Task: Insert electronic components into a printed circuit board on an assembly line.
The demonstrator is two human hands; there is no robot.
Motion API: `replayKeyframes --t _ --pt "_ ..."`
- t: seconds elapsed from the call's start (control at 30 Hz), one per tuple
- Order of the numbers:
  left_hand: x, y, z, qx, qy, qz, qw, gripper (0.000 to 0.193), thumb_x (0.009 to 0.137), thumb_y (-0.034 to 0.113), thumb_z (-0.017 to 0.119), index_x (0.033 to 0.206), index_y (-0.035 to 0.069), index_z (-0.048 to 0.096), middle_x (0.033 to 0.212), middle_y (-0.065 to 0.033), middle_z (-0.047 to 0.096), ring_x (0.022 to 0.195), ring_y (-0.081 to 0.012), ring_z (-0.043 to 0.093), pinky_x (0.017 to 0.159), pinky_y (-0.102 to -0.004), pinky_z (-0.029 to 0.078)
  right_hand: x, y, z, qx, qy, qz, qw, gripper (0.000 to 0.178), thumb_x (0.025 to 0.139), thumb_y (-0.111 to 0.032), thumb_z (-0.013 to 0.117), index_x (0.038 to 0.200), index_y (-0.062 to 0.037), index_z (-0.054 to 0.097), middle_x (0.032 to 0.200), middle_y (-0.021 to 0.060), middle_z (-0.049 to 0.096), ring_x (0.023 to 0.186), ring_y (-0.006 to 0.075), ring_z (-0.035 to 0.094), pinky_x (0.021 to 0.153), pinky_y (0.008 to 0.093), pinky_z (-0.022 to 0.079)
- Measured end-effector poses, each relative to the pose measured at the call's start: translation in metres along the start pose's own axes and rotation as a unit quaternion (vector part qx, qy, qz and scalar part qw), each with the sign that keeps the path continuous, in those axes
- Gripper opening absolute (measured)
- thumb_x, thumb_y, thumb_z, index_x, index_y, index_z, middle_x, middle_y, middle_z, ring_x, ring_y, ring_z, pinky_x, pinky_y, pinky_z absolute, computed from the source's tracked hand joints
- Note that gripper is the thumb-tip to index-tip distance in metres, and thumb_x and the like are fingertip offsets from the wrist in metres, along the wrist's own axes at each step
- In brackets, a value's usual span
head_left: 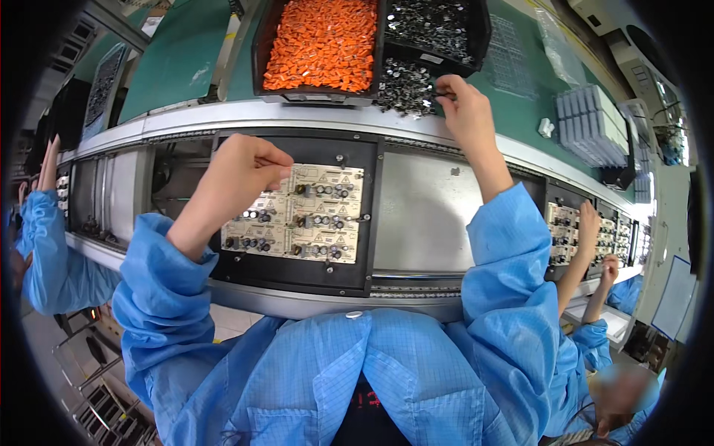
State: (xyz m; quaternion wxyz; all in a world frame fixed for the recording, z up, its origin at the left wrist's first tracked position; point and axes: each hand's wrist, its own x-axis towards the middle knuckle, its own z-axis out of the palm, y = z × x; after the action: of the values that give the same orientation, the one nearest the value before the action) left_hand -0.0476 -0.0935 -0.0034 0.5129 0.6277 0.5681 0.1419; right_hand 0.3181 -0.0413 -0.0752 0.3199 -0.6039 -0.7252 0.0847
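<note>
My left hand (242,178) is over the upper left part of a cream circuit board panel (288,236), its thumb and fingertips pinched together. Whatever sits between those fingertips is too small to make out. The panel carries several black cylindrical parts and lies in a black carrier frame (297,273) on the conveyor line. Farther off, my right hand (467,111) reaches to the right edge of a loose pile of small black and silver components (406,88). Its thumb and forefinger are closed together; what they grip, if anything, cannot be seen.
A black bin (316,97) of small orange parts (320,44) stands behind the conveyor, beside another bin of dark components (431,26). Grey stacked trays (593,126) sit at the right. Co-workers' hands (587,230) work over boards at the right; another blue sleeve (44,245) shows at left.
</note>
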Motion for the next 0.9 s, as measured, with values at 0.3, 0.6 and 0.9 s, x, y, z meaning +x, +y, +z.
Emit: replayKeyframes --t 0.3,0.6,0.9 --pt "0.002 -0.001 0.014 0.115 0.055 0.097 0.987 0.016 0.088 0.002 0.066 0.101 -0.008 0.068 0.082 -0.0125 0.071 0.074 -0.0151 0.067 0.068 -0.0267 0.053 -0.007 -0.023 -0.028 0.058 0.029 0.051 0.997 0.023 0.086 0.004 0.065 0.109 -0.0006 0.068 0.097 0.0084 0.067 0.081 0.0135 0.063 0.074 0.0242 0.051" --pt "0.007 0.004 0.029 0.268 0.071 0.206 0.938 0.012 0.084 0.0 0.065 0.095 -0.005 0.067 0.083 -0.0176 0.066 0.077 -0.0296 0.066 0.071 -0.0357 0.053 -0.045 -0.063 -0.074 0.207 0.051 0.081 0.974 0.021 0.094 0.005 0.058 0.112 0.0028 0.067 0.11 0.0043 0.06 0.093 0.0079 0.057 0.082 0.0213 0.046" --pt "0.013 0.011 0.03 0.275 0.04 0.199 0.94 0.01 0.082 0.001 0.066 0.091 -0.004 0.068 0.09 -0.0202 0.066 0.089 -0.0372 0.064 0.079 -0.0431 0.052 -0.07 -0.07 -0.084 0.263 0.035 0.101 0.959 0.022 0.095 0.008 0.057 0.114 0.0033 0.066 0.113 0.0047 0.058 0.095 0.0077 0.056 0.084 0.0203 0.045"
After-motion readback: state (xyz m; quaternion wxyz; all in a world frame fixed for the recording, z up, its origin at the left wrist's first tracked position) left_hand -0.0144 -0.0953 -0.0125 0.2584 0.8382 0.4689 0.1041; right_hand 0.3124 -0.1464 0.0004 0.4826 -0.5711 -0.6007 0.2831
